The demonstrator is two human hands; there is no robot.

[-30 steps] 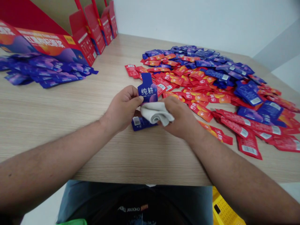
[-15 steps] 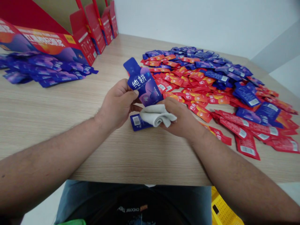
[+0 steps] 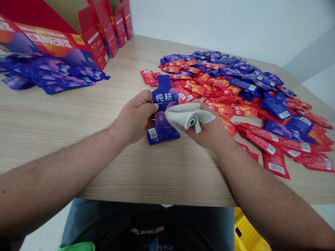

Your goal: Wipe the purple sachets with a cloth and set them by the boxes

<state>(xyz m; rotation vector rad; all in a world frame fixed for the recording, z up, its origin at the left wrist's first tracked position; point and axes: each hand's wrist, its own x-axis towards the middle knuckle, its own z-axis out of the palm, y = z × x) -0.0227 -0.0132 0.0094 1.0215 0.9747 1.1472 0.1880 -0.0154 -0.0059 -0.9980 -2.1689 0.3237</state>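
Now my left grip [image 3: 138,115] pinches a blue pouch [image 3: 162,108] by its edge; my right grip [image 3: 210,131] clutches a rolled whitish cloth [image 3: 183,113]; a second pouch [image 3: 165,138] lies below.

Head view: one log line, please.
left hand: holds blue pouch | right hand: holds white cloth | mixed pouch pile: on table

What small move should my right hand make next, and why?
Probably draw the white cloth across the front of the blue pouch: your left hand pinches the pouch's edge, printing in view, and your right hand holds the cloth at its right side.
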